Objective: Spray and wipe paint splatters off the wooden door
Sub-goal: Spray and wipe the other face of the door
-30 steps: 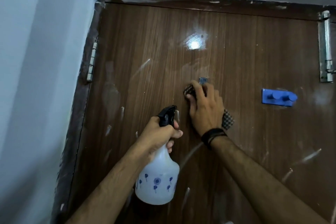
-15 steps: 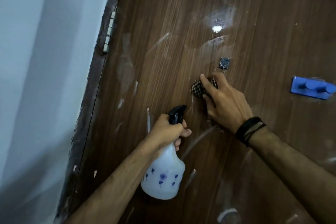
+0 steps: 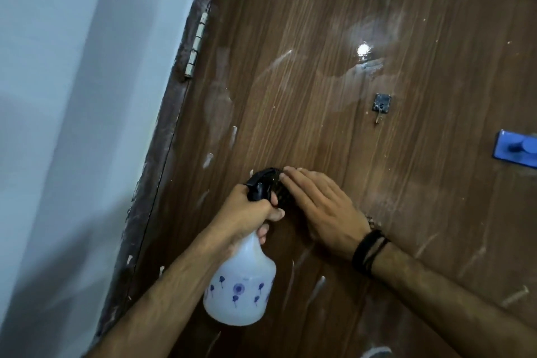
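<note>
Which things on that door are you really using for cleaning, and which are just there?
Using: left hand grips spray bottle; right hand presses cloth on door; paint streaks.

Just there: small hook, blue hook rack, hinge, wall.

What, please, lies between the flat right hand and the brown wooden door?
In the head view, a dark checked cloth lies pressed under the right hand against the door, showing only at its fingertips and wrist.
</note>
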### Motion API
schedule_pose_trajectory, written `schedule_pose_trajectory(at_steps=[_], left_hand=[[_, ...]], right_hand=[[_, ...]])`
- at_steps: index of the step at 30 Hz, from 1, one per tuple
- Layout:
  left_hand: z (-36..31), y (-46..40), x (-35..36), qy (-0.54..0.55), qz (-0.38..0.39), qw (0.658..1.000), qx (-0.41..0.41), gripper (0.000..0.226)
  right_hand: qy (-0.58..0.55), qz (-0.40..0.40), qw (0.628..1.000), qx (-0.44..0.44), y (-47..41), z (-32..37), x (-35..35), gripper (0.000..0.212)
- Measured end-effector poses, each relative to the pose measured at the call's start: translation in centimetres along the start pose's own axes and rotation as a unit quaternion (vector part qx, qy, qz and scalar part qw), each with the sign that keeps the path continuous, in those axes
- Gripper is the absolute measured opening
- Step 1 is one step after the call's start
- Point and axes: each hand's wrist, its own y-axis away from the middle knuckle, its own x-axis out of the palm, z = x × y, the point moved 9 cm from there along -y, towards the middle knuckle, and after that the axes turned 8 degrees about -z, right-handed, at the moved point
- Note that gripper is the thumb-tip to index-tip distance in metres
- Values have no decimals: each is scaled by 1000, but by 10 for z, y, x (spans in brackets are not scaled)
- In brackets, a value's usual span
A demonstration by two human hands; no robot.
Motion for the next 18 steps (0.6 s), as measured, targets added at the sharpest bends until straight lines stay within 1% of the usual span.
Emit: schedule_pose_trajectory(at_steps=[1,2,7,10,11,13,16,18], left_hand=[[-2,-1,-4,-3,-4,1000,2,16],[-5,-2,-8,-5,-8,1000,5,16],[-15,-8,-18,5,-10,1000,13,15],[-19,-10,-22,12,-2,1000,20,15],[-22,-11,-24,14,2,1000,23,15],[-29,-11,-26,17,9,999,29,15],[-45,-13,-32,27,21,998,45,16],[-55,-15,-33,27,25,998,56,16]], right_hand=[[3,-8,1000,17,-12,-8,-3,89],[4,-19,999,37,-26,-18,-8,90],[23,-83,988,132,-97,-71,-34,72],[17,-97,983,155,-102,-75,-33,57],[10,-95,984,152,-98,-69,-32,53],[-2,-84,988,126,-86,-52,-25,52],[-4,-47,997,59,-67,-20,-10,67],[0,-36,999,33,-63,-15,-7,75]])
